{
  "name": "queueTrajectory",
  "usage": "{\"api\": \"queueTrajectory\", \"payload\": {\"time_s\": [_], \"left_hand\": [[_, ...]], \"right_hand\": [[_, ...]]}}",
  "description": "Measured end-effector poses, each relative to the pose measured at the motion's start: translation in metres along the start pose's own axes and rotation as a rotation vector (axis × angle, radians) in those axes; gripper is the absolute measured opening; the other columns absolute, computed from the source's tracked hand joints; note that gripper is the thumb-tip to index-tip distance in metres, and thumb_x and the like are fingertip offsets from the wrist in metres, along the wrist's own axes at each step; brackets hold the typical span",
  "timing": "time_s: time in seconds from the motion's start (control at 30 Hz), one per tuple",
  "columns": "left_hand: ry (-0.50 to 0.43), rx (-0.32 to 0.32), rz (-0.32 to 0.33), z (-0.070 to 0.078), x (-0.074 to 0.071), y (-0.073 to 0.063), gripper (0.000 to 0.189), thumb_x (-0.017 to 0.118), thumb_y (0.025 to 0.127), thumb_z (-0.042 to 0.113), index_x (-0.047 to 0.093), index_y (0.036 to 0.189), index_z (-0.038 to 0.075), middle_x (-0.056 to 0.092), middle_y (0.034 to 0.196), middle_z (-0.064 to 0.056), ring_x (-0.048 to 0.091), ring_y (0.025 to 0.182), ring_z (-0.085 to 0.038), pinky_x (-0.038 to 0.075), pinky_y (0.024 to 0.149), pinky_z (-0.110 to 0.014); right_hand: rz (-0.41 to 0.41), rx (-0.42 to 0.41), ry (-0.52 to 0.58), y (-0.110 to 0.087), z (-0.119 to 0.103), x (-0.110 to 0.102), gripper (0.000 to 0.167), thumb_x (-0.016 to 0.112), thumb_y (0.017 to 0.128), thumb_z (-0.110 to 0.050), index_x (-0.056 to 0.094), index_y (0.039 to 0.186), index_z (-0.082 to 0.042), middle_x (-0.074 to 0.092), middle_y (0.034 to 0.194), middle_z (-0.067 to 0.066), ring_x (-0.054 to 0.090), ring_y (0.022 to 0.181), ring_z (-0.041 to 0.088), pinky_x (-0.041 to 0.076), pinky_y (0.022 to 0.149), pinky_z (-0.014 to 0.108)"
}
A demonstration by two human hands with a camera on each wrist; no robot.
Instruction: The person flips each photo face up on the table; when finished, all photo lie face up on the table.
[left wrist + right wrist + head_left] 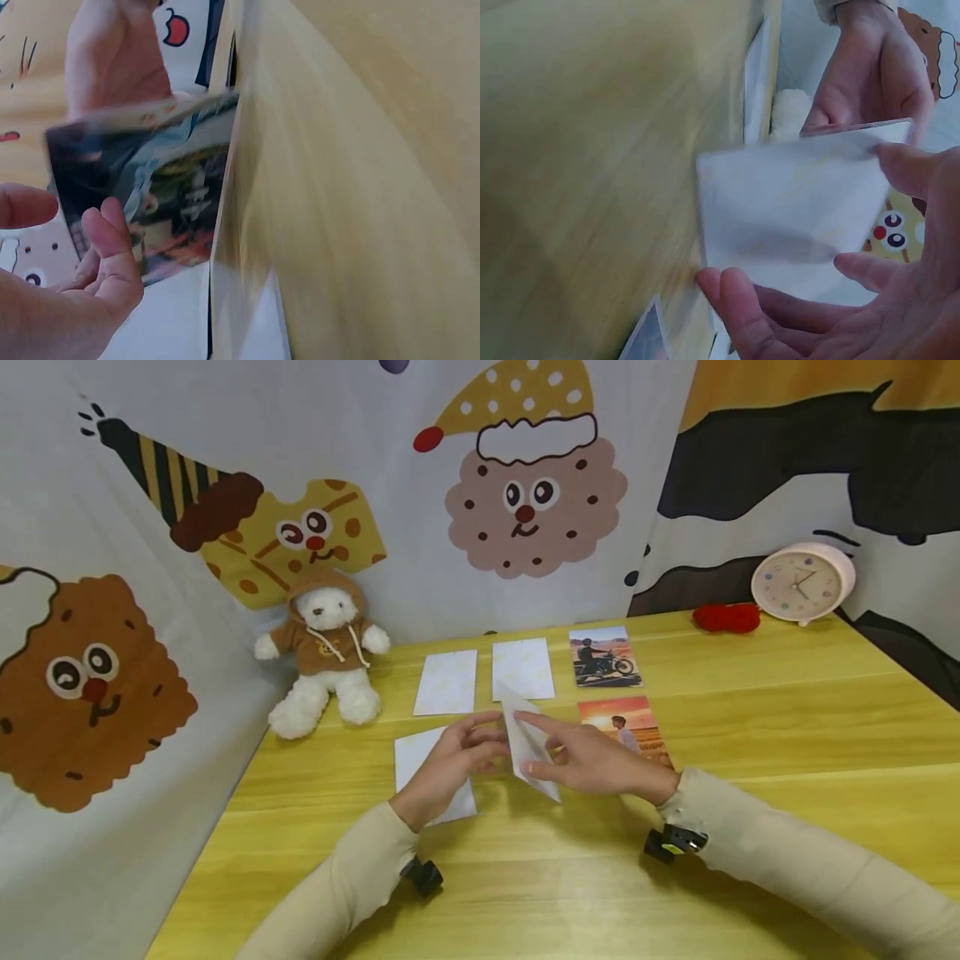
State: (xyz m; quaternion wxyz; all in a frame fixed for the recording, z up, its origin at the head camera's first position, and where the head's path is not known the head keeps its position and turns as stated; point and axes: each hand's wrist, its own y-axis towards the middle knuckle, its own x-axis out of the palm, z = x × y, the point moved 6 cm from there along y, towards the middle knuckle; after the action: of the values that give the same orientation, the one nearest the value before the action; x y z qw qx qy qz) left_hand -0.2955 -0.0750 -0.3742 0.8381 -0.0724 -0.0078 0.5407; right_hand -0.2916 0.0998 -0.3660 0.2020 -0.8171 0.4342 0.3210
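Observation:
A picture card (527,745) stands on edge, tilted, between the two hands over the table. Its printed side (176,172) faces the left hand, its blank white side (787,202) the right. My right hand (592,756) holds it with thumb and index finger spread on the blank side; the other fingers curl below. On the printed side, my left hand (461,756) has its fingers loosely bent, fingertips right at the card, thumb apart from it. A white card (420,756) lies partly under the left hand. Beside the right hand is a sunset picture card (637,731), partly covered.
Farther back lie two white cards (446,682) and a motorcycle picture card (603,657). A white teddy bear (326,647) in a brown hoodie sits at the left edge. A red bow-shaped object (726,618) and a pink alarm clock (802,582) stand back right on the wooden table (555,893).

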Motion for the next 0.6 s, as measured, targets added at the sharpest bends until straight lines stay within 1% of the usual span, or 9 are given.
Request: {"api": "queueTrajectory", "payload": {"time_s": [0.1,0.17,0.3,0.43,0.53,0.6], "left_hand": [[0.025,0.022,-0.029,0.002,0.006,0.002,0.054,0.055,0.102,0.014,0.038,0.153,0.016,0.055,0.143,-0.016,0.06,0.117,-0.02,0.052,0.096,-0.043],[0.046,0.041,-0.041,0.003,0.009,0.004,0.056,0.055,0.102,0.014,0.036,0.155,0.016,0.053,0.145,-0.017,0.061,0.118,-0.021,0.052,0.096,-0.045],[0.064,0.056,-0.051,0.004,0.014,0.005,0.062,0.054,0.103,0.016,0.028,0.159,0.017,0.047,0.151,-0.015,0.062,0.12,-0.025,0.053,0.098,-0.049],[0.074,0.068,-0.064,0.005,0.017,0.005,0.065,0.054,0.104,0.018,0.023,0.161,0.022,0.04,0.157,-0.014,0.057,0.13,-0.031,0.05,0.104,-0.053],[0.099,0.07,-0.057,0.006,0.019,0.004,0.065,0.055,0.104,0.021,0.023,0.161,0.028,0.037,0.159,-0.013,0.05,0.138,-0.034,0.047,0.109,-0.054],[0.121,0.071,-0.045,0.006,0.02,0.004,0.065,0.056,0.104,0.024,0.024,0.16,0.032,0.037,0.16,-0.011,0.047,0.141,-0.033,0.046,0.11,-0.053]], "right_hand": [[-0.005,0.011,0.028,0.003,0.0,0.001,0.071,0.059,0.1,-0.045,0.024,0.16,-0.033,0.063,0.133,0.025,0.072,0.104,0.027,0.059,0.076,0.037],[0.0,0.012,0.052,0.003,0.001,0.0,0.069,0.058,0.101,-0.045,0.024,0.16,-0.033,0.061,0.137,0.023,0.071,0.107,0.027,0.059,0.081,0.039],[0.016,-0.025,0.102,0.004,0.0,-0.004,0.069,0.059,0.101,-0.042,0.025,0.16,-0.031,0.055,0.145,0.017,0.067,0.113,0.027,0.058,0.088,0.041],[0.043,-0.061,0.158,0.004,0.0,-0.008,0.068,0.062,0.1,-0.037,0.029,0.159,-0.03,0.06,0.136,0.013,0.064,0.116,0.026,0.055,0.094,0.044],[0.035,-0.053,0.244,0.005,0.001,-0.009,0.066,0.062,0.1,-0.034,0.03,0.158,-0.031,0.064,0.131,0.013,0.061,0.122,0.028,0.055,0.097,0.046],[0.03,-0.04,0.307,0.005,0.002,-0.01,0.062,0.059,0.102,-0.034,0.031,0.158,-0.032,0.063,0.135,0.015,0.06,0.124,0.03,0.055,0.096,0.046]]}}
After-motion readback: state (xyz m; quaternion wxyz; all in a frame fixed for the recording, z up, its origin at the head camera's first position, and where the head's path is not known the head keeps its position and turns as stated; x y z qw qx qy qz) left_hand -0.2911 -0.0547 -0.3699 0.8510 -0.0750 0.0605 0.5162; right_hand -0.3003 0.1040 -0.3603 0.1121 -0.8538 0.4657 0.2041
